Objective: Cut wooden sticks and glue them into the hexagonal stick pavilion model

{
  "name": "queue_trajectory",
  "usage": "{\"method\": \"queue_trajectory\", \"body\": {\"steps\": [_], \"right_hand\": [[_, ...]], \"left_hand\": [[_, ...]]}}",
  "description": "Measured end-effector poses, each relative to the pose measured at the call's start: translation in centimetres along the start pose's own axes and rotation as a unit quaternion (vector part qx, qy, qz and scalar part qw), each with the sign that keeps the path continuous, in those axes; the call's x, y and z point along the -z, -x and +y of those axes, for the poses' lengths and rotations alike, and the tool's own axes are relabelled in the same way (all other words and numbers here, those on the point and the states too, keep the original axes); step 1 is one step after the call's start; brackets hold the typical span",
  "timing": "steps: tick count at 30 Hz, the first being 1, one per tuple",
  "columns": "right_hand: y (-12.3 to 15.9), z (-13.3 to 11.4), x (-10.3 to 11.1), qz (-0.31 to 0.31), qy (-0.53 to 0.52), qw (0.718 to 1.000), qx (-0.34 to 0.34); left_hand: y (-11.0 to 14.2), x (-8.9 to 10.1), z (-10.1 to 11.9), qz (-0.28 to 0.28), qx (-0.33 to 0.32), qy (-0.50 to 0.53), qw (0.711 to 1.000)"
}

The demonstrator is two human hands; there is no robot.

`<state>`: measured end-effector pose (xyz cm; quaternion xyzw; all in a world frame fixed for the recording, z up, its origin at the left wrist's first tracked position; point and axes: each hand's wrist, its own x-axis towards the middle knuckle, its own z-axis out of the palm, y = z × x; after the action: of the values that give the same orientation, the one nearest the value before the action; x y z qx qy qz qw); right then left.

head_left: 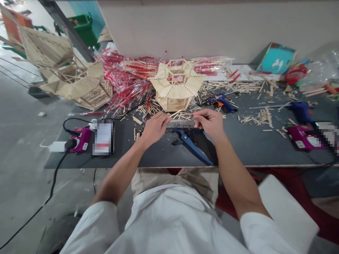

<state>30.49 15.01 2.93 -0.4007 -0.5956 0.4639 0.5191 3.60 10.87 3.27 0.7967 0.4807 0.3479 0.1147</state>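
My left hand [156, 127] is closed on a thin wooden stick [175, 114], whose pale end points up and to the right. Level with it, my right hand [210, 121] has thumb and forefinger pinched together; what they hold, if anything, is too small to make out. Just beyond both hands stands a many-sided wooden stick model [176, 90] with sloping roof panels. Below and between the hands, blue-handled cutters [192, 144] lie on the dark table [159, 153]. A metal strip [181, 124] lies behind the cutters.
Red-and-clear plastic wrappers [124, 79] and loose sticks [261, 118] cover the back. One blue glue gun [224, 102] lies behind my right hand, another [302, 111] farther right. A phone [103, 137] and purple power strip [81, 139] lie left. A larger stick model [79, 81] stands back left.
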Motion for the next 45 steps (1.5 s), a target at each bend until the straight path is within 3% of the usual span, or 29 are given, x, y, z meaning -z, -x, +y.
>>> {"method": "queue_trajectory", "body": {"steps": [7, 14, 24, 30, 35, 39, 45], "right_hand": [[0.2, -0.4, -0.4, -0.015, 0.039, 0.999, 0.006], [0.1, 0.1, -0.9, -0.080, 0.109, 0.991, -0.017], [-0.9, -2.0, -1.6, -0.024, 0.101, 0.994, 0.015], [-1.6, -3.5, -3.3, -0.153, 0.177, 0.969, 0.082], [-2.7, -2.8, -4.3, -0.209, 0.251, 0.928, 0.180], [-3.4, -1.1, -3.1, -0.230, 0.234, 0.928, 0.178], [-4.3, 0.4, 1.1, -0.237, 0.243, 0.936, 0.092]], "left_hand": [[0.1, 0.2, 0.3, -0.009, 0.010, -0.014, 1.000], [0.1, 0.5, 0.3, -0.024, 0.025, -0.018, 0.999], [0.2, 0.7, 0.4, -0.043, 0.019, -0.057, 0.997], [0.1, 0.8, 0.7, -0.058, 0.000, -0.104, 0.993], [0.1, 0.8, 0.6, -0.079, -0.021, -0.114, 0.990], [0.0, 0.6, -0.1, -0.082, -0.017, -0.102, 0.991], [-0.2, 1.1, -1.0, -0.092, 0.030, -0.079, 0.992]]}}
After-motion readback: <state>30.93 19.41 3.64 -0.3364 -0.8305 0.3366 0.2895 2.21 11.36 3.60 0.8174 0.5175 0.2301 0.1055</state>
